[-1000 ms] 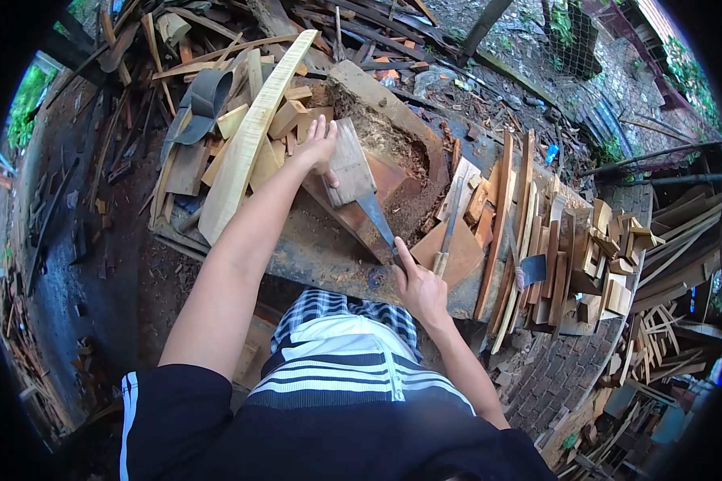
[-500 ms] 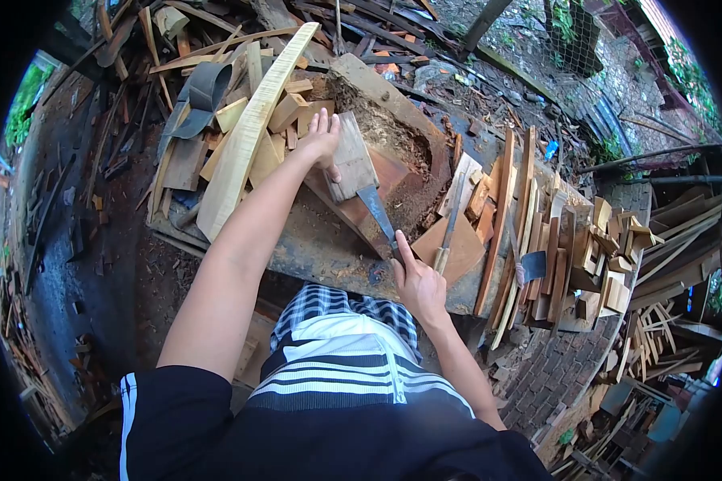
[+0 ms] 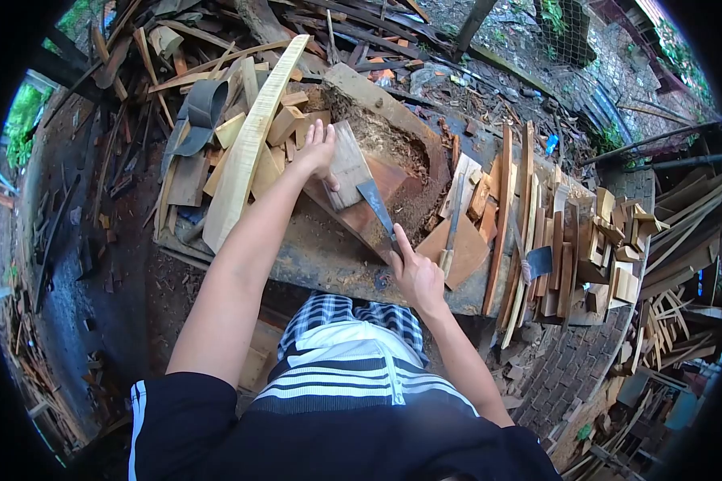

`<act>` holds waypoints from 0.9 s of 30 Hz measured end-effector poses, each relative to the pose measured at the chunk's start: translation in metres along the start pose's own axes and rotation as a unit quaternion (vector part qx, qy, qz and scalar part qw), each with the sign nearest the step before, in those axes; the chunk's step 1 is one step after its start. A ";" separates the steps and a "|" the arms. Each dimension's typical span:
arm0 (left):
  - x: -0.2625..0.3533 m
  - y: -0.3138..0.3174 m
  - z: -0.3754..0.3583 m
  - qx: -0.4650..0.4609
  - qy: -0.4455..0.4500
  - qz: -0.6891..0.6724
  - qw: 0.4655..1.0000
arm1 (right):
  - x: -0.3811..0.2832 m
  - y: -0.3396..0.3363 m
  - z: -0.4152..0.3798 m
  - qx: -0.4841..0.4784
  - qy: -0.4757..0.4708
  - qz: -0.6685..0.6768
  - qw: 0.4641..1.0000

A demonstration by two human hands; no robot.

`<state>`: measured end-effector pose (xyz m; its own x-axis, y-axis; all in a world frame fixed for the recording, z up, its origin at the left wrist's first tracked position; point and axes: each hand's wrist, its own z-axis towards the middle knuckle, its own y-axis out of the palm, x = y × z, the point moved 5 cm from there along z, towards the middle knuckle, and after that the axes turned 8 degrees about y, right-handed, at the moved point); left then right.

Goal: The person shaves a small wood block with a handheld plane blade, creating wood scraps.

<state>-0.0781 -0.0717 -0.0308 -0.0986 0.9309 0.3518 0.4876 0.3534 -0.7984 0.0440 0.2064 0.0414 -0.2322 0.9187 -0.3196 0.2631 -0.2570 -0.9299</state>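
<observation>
Head view: from where I'm standing, the wooden block sits forward and a little left of the right hand, on reddish timber that lies on the bench. Its long axis runs away from the person, the far end leaning left. The left hand is clearly the nearer one, right up against the block's left edge, fingers a bit spread and pointing away, thumb near the close corner. How hard it bears down, I can't tell.

Those right fingers are wrapped round the handle end of what looks like a handsaw, index finger stretched toward the blade. The blade slants forward and left from the fist, crossing the block's own line at an angle, and its broad end meets the block's near right corner. Just right of that fist lies a wooden-handled tool.
</observation>
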 end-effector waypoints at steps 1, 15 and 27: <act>0.000 0.001 0.001 -0.004 -0.003 -0.001 1.000 | -0.001 -0.003 0.001 -0.004 0.001 -0.007 1.000; -0.007 0.008 0.009 0.003 0.016 0.011 1.000 | -0.009 -0.004 0.027 -0.049 0.031 0.003 0.998; -0.006 0.002 -0.010 0.003 -0.035 -0.024 0.999 | 0.004 -0.001 -0.014 -0.065 -0.006 0.009 0.998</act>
<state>-0.0676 -0.0776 -0.0301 -0.1830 0.9169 0.3548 0.4752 0.3984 -0.7845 0.0562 0.2148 0.0434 -0.2370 0.9107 -0.3382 0.3856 -0.2313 -0.8932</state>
